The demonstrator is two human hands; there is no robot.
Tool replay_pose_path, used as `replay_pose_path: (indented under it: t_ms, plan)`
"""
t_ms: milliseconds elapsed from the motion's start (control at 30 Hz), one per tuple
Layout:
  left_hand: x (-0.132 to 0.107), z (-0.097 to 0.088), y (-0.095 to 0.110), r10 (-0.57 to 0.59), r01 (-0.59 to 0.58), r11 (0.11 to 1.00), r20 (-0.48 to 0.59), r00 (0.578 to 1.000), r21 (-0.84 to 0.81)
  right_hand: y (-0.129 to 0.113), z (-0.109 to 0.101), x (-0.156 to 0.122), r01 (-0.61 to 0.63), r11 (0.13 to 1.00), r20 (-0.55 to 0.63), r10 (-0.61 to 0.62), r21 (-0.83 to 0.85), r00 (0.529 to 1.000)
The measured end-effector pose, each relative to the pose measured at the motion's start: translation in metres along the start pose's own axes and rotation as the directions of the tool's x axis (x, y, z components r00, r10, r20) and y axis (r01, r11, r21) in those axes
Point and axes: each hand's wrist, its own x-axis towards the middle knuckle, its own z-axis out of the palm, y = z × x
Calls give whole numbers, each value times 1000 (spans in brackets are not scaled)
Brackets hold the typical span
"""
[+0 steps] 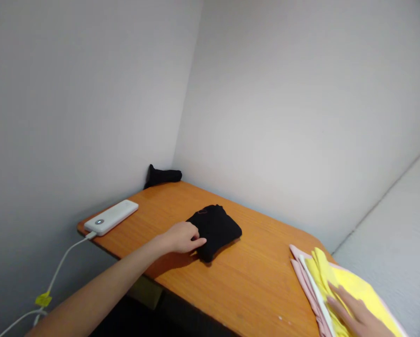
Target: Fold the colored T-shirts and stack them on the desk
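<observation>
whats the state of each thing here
left hand, fingers against the black cloth's edge
black cloth, folded flat on the table
right hand, lying open on the yellow cloth
yellow cloth, folded, on the pink cloth
pink cloth, folded
power bank, lying flat, cable plugged in
black sock, bunched in the table corner

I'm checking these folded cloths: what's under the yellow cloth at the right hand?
A white layer and a pink cloth show along its left edge. The rest beneath the yellow cloth, partly under the right hand, is covered.
</observation>
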Motion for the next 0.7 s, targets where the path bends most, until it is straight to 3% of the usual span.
replay_pose_path:
  t_ms: [67,133,233,333,400,500,633,700]
  plan:
    - [-14,-6,12,-24,24,1000,-4,1000,-2,-37,-1,5,7,1000,-40,-7,-3,999]
    - [-23,-10,21,-49,49,998,1,999,26,-88,7,2,59,993,12,-61,101,998]
    - [-29,-14,40,-44,42,993,13,999,106,-168,31,-14,109,971,209,-154,211,966]
    - [-44,-15,67,15,-4,990,-82,997,143,-220,52,-35,112,960,200,-166,255,966]
    - [-63,-11,87,62,-50,995,-129,990,91,-234,59,-45,96,948,154,-149,303,977]
    - [-92,3,112,74,-76,997,-77,994,-15,-235,59,-54,32,920,102,-78,391,992]
    - [-106,18,124,-32,32,998,-5,999,-54,-231,44,-67,-119,911,26,118,395,993]
    - [-102,15,125,-99,100,988,19,995,-116,-235,35,-77,-159,911,78,140,381,987]
